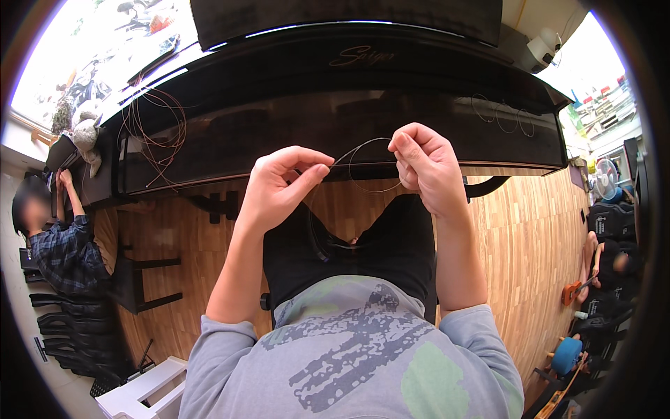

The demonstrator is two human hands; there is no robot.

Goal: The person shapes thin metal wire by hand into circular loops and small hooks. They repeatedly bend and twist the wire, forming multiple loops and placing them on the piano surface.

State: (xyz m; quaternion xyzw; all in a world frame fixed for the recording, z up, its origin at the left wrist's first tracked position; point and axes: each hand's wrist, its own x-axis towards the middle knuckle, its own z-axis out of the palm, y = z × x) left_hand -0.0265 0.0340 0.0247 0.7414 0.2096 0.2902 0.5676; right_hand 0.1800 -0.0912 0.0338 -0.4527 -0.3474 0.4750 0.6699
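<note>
A thin metal string (360, 144) runs between my two hands above my lap, curving into a loose loop near my right hand. My left hand (279, 183) pinches it between thumb and fingertips. Thumb and forefinger of my right hand (427, 164) close on the string farther along, the other fingers curled. Part of it seems to hang below my left hand toward my dark trousers. Beyond my hands is a shiny black piano (293, 129). Copper-coloured coiled strings (184, 126) lie at its left, and thin silvery coiled strings (497, 117) at its right.
At the left a person in a checked shirt (70, 244) sits by a dark stool (132, 279) and stacked black chairs (73, 328). White furniture (139, 391) stands lower left. On the right are a seated person (608, 272), an orange ukulele (572, 293) and a fan (606, 176).
</note>
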